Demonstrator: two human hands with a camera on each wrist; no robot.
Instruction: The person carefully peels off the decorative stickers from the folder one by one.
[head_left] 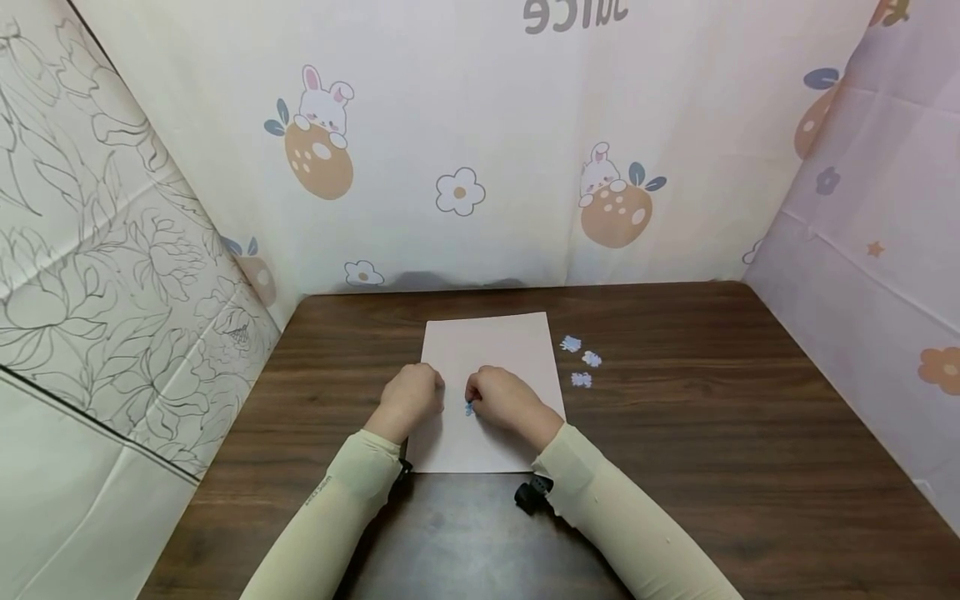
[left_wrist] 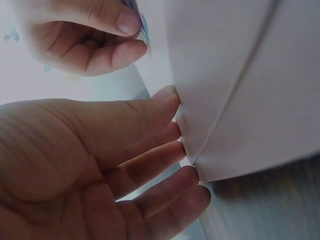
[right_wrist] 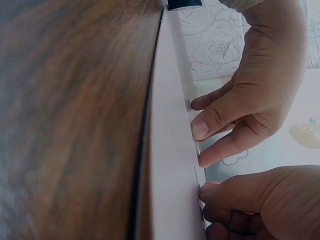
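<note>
A white sheet (head_left: 487, 343) lies flat on the wooden table. Between the thumb and fingers of my right hand (head_left: 512, 403) is a small, thin blue sticker-like piece (head_left: 469, 409), held right at the sheet's surface near its middle. In the left wrist view that piece (left_wrist: 145, 30) looks shiny, and the fingers hide part of it. My left hand (head_left: 410, 398) rests its fingertips on the left side of the sheet, fingers spread and only slightly bent, gripping nothing. In the right wrist view, the left hand (right_wrist: 255, 95) is just beyond the right hand (right_wrist: 260, 202).
To the right of the sheet, three small pale-blue pieces (head_left: 582, 358) lie on the dark brown table (head_left: 675, 400). Patterned cloth (head_left: 465, 108) hangs behind the table and along both sides. A black wrist device (head_left: 533, 493) sits beneath the right cuff.
</note>
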